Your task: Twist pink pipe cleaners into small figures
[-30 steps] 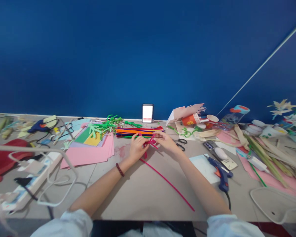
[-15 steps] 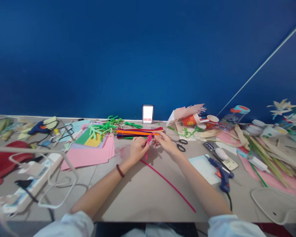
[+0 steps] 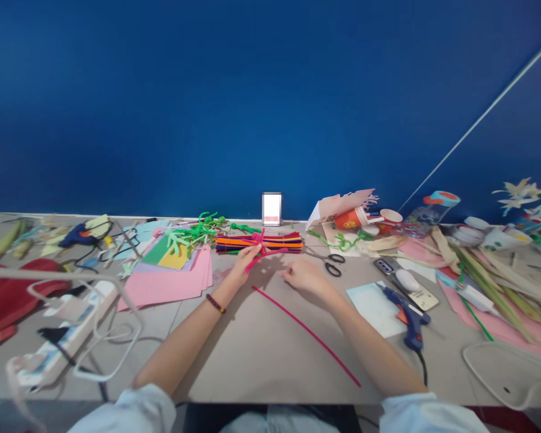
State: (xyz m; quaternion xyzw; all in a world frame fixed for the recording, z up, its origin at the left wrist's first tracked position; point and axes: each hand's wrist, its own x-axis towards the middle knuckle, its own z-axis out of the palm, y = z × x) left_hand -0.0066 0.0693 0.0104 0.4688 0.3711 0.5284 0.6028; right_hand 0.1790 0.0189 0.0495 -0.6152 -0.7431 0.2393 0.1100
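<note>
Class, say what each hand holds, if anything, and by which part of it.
The left hand pinches the pink pipe-cleaner shape near its middle, where its strands meet. Nothing shows in the right hand.

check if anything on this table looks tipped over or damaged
The red cup near the blue wall looks tipped onto its side, and the pink sheet beside it has a ragged, torn-looking right end.

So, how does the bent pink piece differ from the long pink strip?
The bent piece has several branches; the long strip is one nearly straight length. The left grip holds the bent piece, while the long strip lies on the table. Both are pink.
</note>
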